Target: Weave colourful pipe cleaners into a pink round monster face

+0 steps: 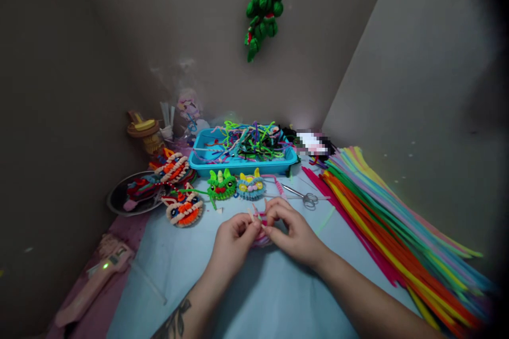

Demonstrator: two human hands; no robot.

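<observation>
Over the blue cloth (191,270), both hands meet on a small pink and white pipe-cleaner piece (262,242). My left hand (235,238) pinches its left side between thumb and forefinger. The fingers of my right hand (294,230) are curled and pinched at its right edge, with short pale ends sticking up between the hands. Much of the piece is hidden behind the fingers. Just beyond lie a green pipe-cleaner animal head (221,185) and a blue one with yellow ears (251,186). A pair of scissors (304,197) rests beyond my right hand.
A blue tray (242,168) holds tangled pipe-cleaner scraps. Long coloured pipe cleaners (382,228) fan out at right. Orange and cream heads (185,211), a metal bowl (115,198) and a pink glue gun (95,280) with a lit green light lie left. A green cluster (264,8) hangs on the wall.
</observation>
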